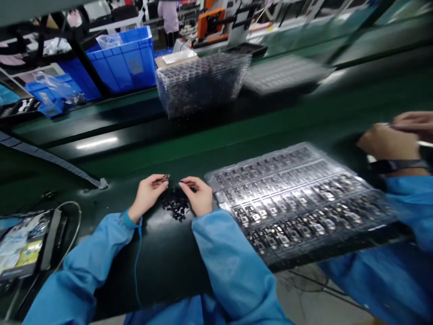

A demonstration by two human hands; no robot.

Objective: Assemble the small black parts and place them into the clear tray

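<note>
My left hand (148, 195) is closed in a pinch on a small electronic part (166, 176) that pokes out past the fingertips. Just to the right, my right hand (199, 195) pinches something tiny and dark (181, 181), too small to name. Both hands hover above a loose pile of little black pieces (176, 205) on the dark green bench (162, 262). A clear plastic tray (280, 178) lies right of my right hand, its rows of pockets filled with small electronic parts. A blue wrist strap (129, 220) with a cord circles my left wrist.
At the right edge a co-worker's hands (392, 142) work close to the tray. Behind the bench, a shelf carries a stack of clear trays (203, 83) and a blue crate (125, 61). A bagged item and a cable (79, 216) lie at left.
</note>
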